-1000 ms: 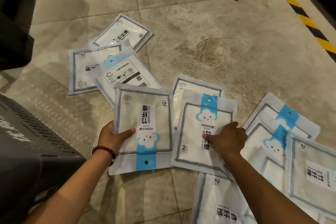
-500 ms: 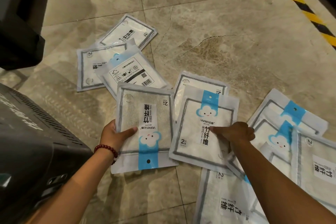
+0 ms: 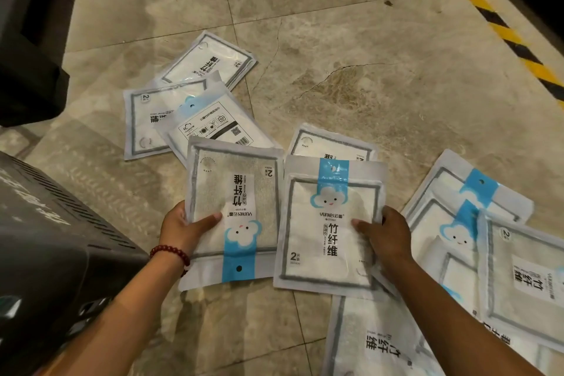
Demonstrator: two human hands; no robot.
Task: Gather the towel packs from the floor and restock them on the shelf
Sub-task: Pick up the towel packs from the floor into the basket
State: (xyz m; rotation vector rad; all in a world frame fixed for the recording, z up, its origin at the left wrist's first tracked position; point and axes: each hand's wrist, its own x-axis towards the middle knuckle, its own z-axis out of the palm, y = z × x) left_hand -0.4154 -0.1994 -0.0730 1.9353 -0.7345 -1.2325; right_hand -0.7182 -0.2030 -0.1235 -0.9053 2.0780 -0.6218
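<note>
Head view: left hand point(image 3: 178, 227) grips grey towel pack point(image 3: 235, 192), right hand point(image 3: 387, 238) white towel pack point(image 3: 323, 241)

The light is dim and warm. My towel packs point(image 3: 305, 253) give soft glare on their plastic, and the floor point(image 3: 381, 40) shines faintly. Weak shadows lie under the packs I hold. The corners go dark, and straight lines bend near the edges.

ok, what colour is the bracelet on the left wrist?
The bracelet is dark red beads; head view shows it best.

Shop: towel packs point(image 3: 329, 238), hazard-striped floor point(image 3: 366, 40)
</note>
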